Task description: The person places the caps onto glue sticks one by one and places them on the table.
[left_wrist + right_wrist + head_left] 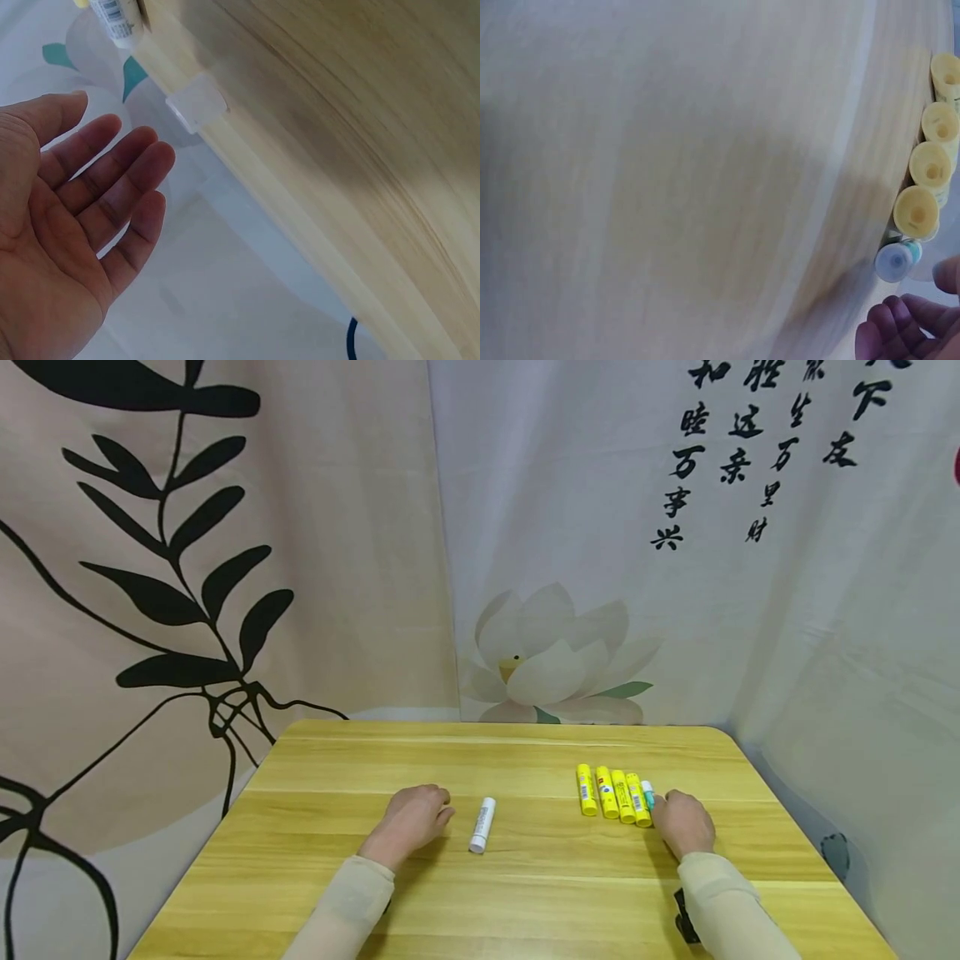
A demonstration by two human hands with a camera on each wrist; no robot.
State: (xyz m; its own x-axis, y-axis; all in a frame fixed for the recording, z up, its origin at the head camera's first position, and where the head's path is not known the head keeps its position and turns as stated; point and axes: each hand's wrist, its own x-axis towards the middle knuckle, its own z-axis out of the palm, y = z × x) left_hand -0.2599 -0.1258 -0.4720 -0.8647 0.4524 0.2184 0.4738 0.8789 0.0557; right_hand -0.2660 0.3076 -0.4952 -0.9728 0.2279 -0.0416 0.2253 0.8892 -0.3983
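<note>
My left hand is held over the table with nothing in it, palm up to its wrist camera and fingers loosely bent. Just right of it lies a white glue stick. In the left wrist view, a tube with a barcode label shows above the fingertips. Beside my right hand is a white-and-teal glue stick, at the right end of a row of several yellow glue sticks. The right wrist view shows the white end of that stick close to the thumb, with the fingers below it, bent and apart from it.
Both hands work over a wooden table. A cloth backdrop with printed leaves, a lotus and characters hangs behind it. In the left wrist view a small translucent piece is at the table's edge.
</note>
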